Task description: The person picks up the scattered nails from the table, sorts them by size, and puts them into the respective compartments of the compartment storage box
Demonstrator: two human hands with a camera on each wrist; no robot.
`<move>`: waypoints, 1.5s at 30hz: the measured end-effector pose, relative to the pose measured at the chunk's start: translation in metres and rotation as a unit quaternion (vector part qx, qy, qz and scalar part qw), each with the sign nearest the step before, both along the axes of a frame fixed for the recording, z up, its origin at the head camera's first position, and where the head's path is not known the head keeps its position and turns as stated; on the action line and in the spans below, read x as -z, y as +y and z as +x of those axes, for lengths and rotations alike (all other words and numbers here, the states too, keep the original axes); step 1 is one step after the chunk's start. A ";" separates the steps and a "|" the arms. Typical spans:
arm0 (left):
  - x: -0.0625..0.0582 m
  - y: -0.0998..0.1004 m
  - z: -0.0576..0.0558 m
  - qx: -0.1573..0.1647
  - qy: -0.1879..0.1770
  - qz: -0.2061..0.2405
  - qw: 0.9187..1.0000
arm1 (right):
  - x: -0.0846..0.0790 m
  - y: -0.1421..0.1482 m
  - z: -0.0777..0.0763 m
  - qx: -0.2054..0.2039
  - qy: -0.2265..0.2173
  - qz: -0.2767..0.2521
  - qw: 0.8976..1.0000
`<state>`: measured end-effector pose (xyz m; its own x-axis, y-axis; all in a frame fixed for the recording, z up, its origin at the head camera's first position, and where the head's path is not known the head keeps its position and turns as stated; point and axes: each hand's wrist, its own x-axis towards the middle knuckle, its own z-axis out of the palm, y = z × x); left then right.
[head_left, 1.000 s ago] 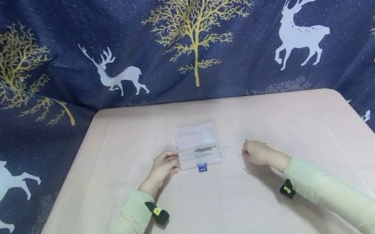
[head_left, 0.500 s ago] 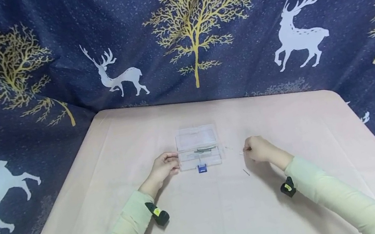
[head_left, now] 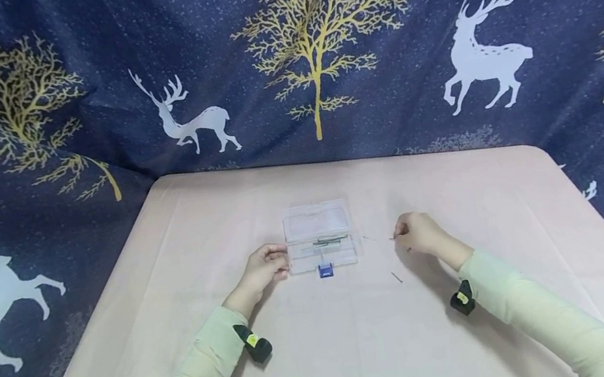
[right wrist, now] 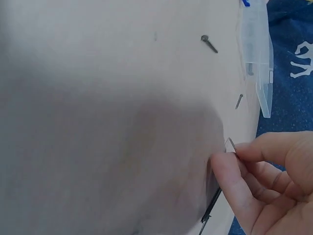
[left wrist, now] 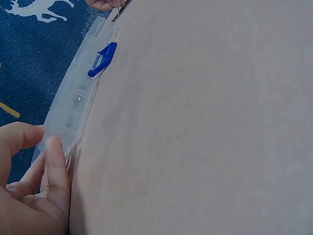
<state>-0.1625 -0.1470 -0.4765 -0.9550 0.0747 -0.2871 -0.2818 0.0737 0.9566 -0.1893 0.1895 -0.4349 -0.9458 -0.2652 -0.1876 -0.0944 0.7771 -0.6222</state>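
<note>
A clear plastic box (head_left: 295, 267) with a blue latch (head_left: 325, 270) lies open, its lid (head_left: 316, 220) folded back. Several long metal nails (head_left: 330, 240) rest inside. At the box's left end, my left hand (head_left: 261, 267) holds the edge between thumb and fingers, as the left wrist view also shows. Right of the box, my right hand (head_left: 419, 234) pinches a thin nail (right wrist: 231, 143) between thumb and forefinger; most of it is hidden by the fingertips. A short nail (right wrist: 209, 44) and a smaller one (right wrist: 239, 101) lie on the table between hand and box.
A pale pink cloth covers the table (head_left: 328, 355). Under the right hand in its wrist view lies a dark thin rod (right wrist: 212, 203). Behind the table hangs a dark blue curtain (head_left: 246, 59) with deer and trees.
My right hand has moved slightly away from me, with a thin nail tip now showing at its fingertips. Thin pieces seen around that hand earlier no longer show. The left hand and box stay put.
</note>
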 end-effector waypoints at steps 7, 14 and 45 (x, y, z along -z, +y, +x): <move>-0.003 -0.001 -0.002 0.006 0.003 0.003 1.000 | 0.001 -0.002 -0.006 0.018 -0.004 -0.043 0.999; 0.000 -0.001 -0.002 0.005 -0.003 0.007 1.000 | -0.003 -0.011 -0.004 0.027 -0.019 -0.097 0.995; 0.002 -0.002 -0.002 -0.003 -0.010 -0.003 1.000 | -0.009 -0.074 0.010 -0.045 0.041 -0.126 0.990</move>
<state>-0.1640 -0.1493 -0.4785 -0.9494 0.0683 -0.3065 -0.3013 0.0770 0.9504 -0.1797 0.1155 -0.4262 -0.9258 -0.3770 -0.0276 -0.2147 0.5845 -0.7824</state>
